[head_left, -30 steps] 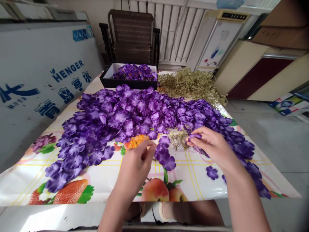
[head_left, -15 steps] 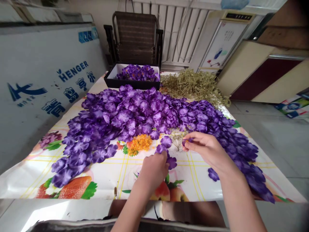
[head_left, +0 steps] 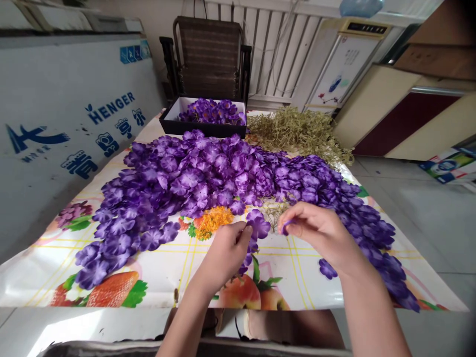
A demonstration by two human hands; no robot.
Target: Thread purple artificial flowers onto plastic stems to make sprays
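Picking up petals seems the step in hand, the left hand (head_left: 227, 249) pinching a purple blossom (head_left: 260, 225) above the desk (head_left: 159, 270), the right hand (head_left: 323, 232) gripping a purple petal (head_left: 285, 227), and the next move likely calls for a light touch.

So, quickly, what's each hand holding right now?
Left hand: closed, pinching a purple petal piece at its edge.
Right hand: closed, pinching a small purple bit, mostly hidden by the fingers.

The purple flower (head_left: 261, 225) is held with its rounded lobes spread open. The purple petal (head_left: 285, 227), held to its right, appears curled — mostly hidden.
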